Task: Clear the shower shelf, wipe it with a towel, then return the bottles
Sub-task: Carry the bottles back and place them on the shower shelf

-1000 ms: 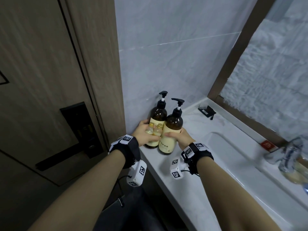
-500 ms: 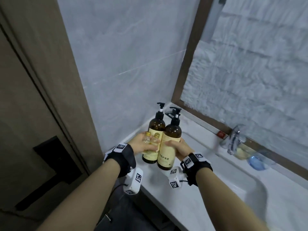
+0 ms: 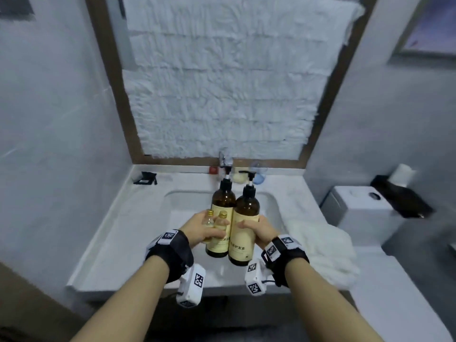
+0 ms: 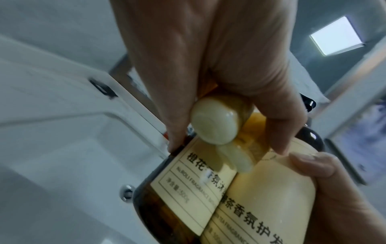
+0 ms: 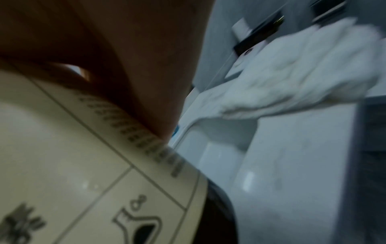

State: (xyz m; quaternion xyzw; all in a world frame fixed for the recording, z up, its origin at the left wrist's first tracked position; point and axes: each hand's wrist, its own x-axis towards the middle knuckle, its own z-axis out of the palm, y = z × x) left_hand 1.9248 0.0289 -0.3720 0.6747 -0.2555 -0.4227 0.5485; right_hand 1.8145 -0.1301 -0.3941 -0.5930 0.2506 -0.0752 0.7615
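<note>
Four bottles held together above a white bathroom sink (image 3: pixel 187 201): two tall amber pump bottles with cream labels and two small gold-capped vials. Left hand (image 3: pixel 201 229) curled around both small vials (image 3: pixel 217 222) and pressed against the left pump bottle (image 3: pixel 223 211), fingers wrapped on the glass; seen from the left wrist, the rounded bases of the vials (image 4: pixel 215 122) pinched between thumb and fingers, directly against the label of the left pump bottle (image 4: pixel 194 184). Right hand (image 3: pixel 259 230) gripping the right pump bottle (image 3: pixel 246 218) around its label, thumb across the front; from the right wrist, only the label of that bottle (image 5: pixel 83 165) and a dark stretch of palm, blurred. Both pump bottles upright and touching side by side, black pump heads pointing left, held in the air over the front of the basin. Crumpled white towel (image 3: pixel 320 245) lying on the counter just right of the sink, also visible from the right wrist (image 5: pixel 292 74). Chrome tap (image 3: pixel 225 159) at the back of the basin beneath a wood-framed mirror (image 3: pixel 222 82) covered in white textured material. Small black holder (image 3: pixel 145 178) in the rear left corner of the counter. White toilet tank (image 3: pixel 357 208) to the right, with a black box (image 3: pixel 399 198) and a paper roll on it.
</note>
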